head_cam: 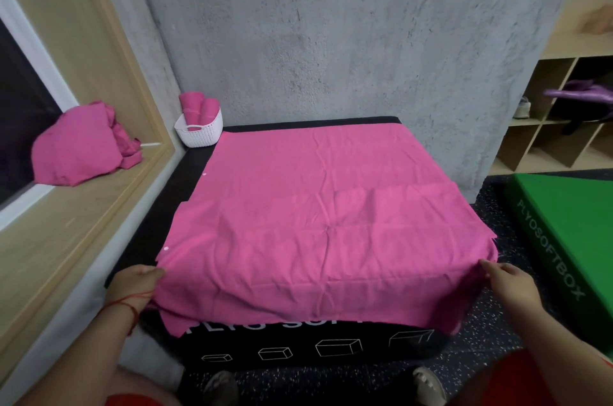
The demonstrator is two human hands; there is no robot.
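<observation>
Pink cloth (318, 206) lies spread flat over the top of the black plyo box (298, 349), and its near edge hangs a bit over the box's front face. A second layer of the cloth lies across the near half, its edge running across the middle. My left hand (139, 286) pinches the near-left edge of the cloth, fingers curled on the fabric. My right hand (510, 283) grips the near-right corner, fingertips closed on it. Both hands sit at the box's front corners, well apart. A white basket (202, 135) with rolled pink towels (199, 107) stands on the box's far-left corner, against the concrete wall (331, 40). A heap of pink cloths (79, 147) is on the window sill (66, 233) to the left. A green plyo box (570, 223) is on the floor to the right, with wooden cubbies (544, 137) behind it.
</observation>
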